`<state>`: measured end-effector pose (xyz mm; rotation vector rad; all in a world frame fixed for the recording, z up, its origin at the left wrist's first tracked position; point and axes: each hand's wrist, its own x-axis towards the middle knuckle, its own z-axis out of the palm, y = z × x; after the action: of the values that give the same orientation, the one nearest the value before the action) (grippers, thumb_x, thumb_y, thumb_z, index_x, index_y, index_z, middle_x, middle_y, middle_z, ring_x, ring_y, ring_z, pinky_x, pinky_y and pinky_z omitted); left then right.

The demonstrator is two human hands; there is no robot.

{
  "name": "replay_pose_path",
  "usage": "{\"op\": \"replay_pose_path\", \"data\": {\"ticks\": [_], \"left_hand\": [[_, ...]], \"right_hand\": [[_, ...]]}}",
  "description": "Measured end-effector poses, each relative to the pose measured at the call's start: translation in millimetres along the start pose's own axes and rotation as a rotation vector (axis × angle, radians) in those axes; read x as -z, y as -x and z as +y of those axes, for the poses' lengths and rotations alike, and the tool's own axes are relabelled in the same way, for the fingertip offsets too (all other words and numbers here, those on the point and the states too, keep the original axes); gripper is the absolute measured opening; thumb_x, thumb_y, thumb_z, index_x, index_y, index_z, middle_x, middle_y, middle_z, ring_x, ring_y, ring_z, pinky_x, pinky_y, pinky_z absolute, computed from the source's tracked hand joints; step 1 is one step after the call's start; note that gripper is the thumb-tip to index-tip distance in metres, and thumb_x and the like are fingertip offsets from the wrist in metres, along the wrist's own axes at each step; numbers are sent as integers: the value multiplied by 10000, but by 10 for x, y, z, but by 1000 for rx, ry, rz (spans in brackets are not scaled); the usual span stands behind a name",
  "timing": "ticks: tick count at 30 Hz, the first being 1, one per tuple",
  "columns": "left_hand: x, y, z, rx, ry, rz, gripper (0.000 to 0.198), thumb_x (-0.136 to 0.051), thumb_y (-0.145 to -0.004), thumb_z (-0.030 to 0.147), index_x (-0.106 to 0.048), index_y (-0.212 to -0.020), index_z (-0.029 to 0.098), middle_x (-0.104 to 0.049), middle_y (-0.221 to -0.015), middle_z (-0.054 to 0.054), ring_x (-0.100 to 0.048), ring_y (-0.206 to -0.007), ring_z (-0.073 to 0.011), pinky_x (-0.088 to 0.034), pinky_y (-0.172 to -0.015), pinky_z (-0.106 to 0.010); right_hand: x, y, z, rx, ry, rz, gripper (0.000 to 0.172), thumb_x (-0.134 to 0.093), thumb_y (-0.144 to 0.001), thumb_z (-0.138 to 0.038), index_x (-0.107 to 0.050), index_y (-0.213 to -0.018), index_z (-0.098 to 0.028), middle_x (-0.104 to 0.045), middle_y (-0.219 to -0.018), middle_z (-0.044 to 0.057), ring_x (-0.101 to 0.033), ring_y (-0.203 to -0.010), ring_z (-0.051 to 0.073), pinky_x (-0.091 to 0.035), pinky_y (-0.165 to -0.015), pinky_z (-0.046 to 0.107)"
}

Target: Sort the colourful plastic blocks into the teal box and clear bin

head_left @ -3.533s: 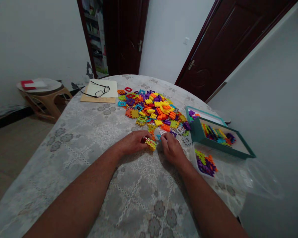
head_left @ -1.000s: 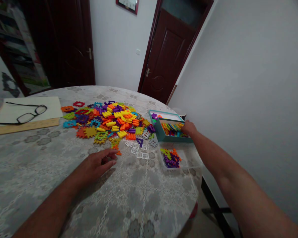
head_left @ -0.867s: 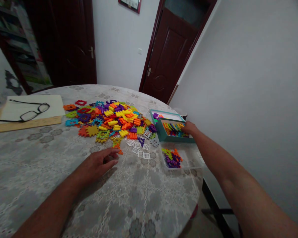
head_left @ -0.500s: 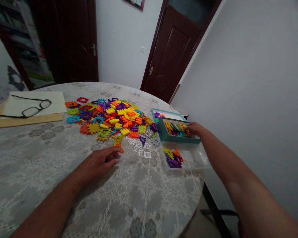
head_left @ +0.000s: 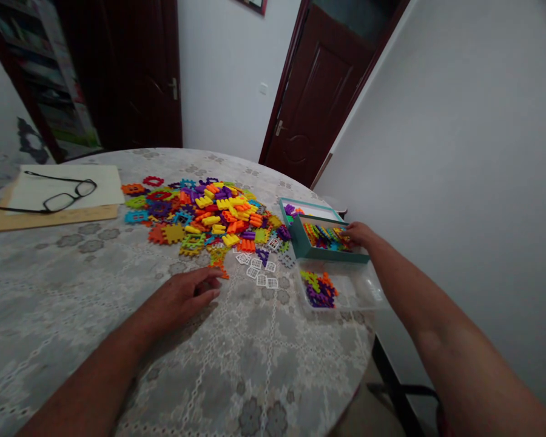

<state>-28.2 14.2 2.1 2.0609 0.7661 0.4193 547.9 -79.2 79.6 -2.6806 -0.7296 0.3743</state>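
While the left hand lies flat, released, on the lace tablecloth, right hand at the teal cardboard box of colourful plastic building tiles, grip unclear, loose tile heap just beyond the left hand.

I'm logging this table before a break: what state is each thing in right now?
left hand: open, palm down on the tablecloth.
right hand: reaching into the teal box; grip hidden.
teal box: open, coloured pieces inside.
clear tub: open, a few pieces at one end.
piece pile: loose, spread on the tablecloth.
glasses: unfolded, lying on paper.
far door: shut.
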Motion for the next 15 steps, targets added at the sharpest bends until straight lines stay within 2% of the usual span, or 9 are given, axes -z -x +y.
{"op": "replay_pose_path", "data": {"ticks": [4, 7, 9, 12, 15], "left_hand": [[-11, -3, -6, -32, -17, 27, 478, -636, -930, 483, -727, -1336, 247, -806, -1158, -92, -749, -1003, -269, -579, -915, -379], [-16, 4, 24, -53, -69, 95, 418, -625, -941, 469, -759, -1260, 234, -815, -1102, -75, -748, -940, -246, -572, -887, -352], [-13, 1, 32, -60, -125, 178, 357, -604, -956, 450, -783, -1166, 223, -813, -1077, -71, -738, -906, -233, -567, -883, -348], [3, -22, -17, 11, -192, 454, 326, -565, -971, 379, -767, -1150, 198, -799, -1038, -79, -722, -885, -229, -572, -896, -367], [9, -47, -130, 14, -278, 669, 331, -556, -969, 323, -733, -1208, 179, -772, -1160, -112, -713, -1034, -259, -563, -1023, -424]], "right_hand": [[15, 115, -61, 41, 112, 24, 377, -864, -839, -278, -737, -1152, -113, -778, -863, 94, -745, -710, 199, -587, -655, 257], [18, 267, -134, 103, 224, 86, 366, -808, -875, -284, -747, -1183, -95, -782, -1053, 188, -769, -958, 273, -586, -786, 295], [26, 389, -195, 142, 296, 139, 408, -762, -898, -280, -731, -1247, -71, -737, -1213, 261, -721, -1160, 339, -568, -900, 354], [23, 634, -327, 258, 436, 284, 454, -670, -958, -338, -704, -1321, -69, -677, -1317, 303, -681, -1232, 395, -546, -955, 444], [-65, 1075, -523, 551, 460, 449, 443, -585, -1005, -391, -708, -1321, -107, -694, -1294, 256, -695, -1180, 366, -544, -967, 446]]}}
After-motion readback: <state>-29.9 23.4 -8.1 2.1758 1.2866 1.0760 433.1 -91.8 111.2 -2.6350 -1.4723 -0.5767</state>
